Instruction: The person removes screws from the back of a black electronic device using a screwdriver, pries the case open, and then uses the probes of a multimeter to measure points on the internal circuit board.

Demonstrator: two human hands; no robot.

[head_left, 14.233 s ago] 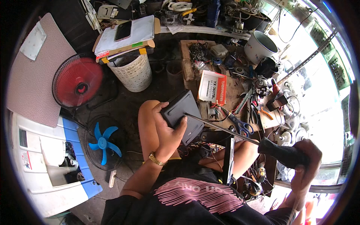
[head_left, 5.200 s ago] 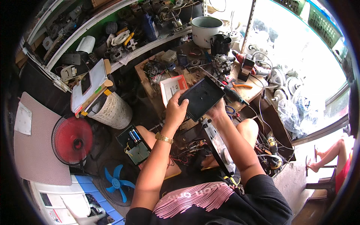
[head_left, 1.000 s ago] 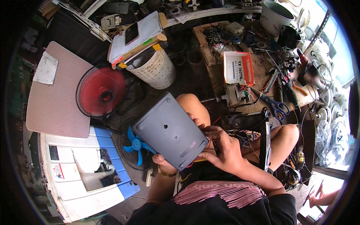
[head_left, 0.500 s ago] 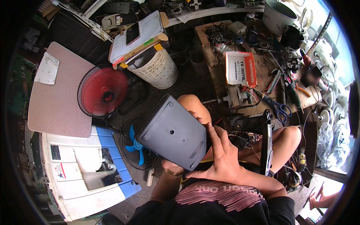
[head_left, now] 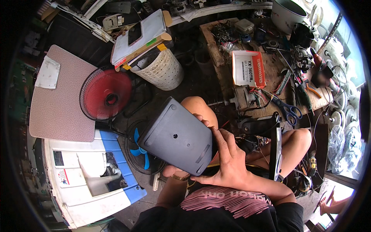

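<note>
I hold a dark grey rectangular plastic case [head_left: 176,131], its outer face up, showing rubber feet, two round holes and a slot. My left hand [head_left: 174,171] supports it from below, with the thumb side at the lower left and fingertips curled around the far right edge. My right hand [head_left: 232,164] grips the right edge with bent fingers, its thumb stretched along the bottom corner. The case is above my lap; what lies beneath it is hidden.
A cluttered wooden bench [head_left: 224,77] holds scissors [head_left: 291,114], pliers, motors and a red-white box [head_left: 247,67]. Two fans [head_left: 110,92], a white basket [head_left: 162,71] and a white-blue appliance [head_left: 89,181] are left. Another person's legs [head_left: 328,205] show at lower right.
Earlier my right hand held a screwdriver, then the case lay opened. Now its outer face is up without the screwdriver. Over the last second my right thumb moved down to the lower corner.
</note>
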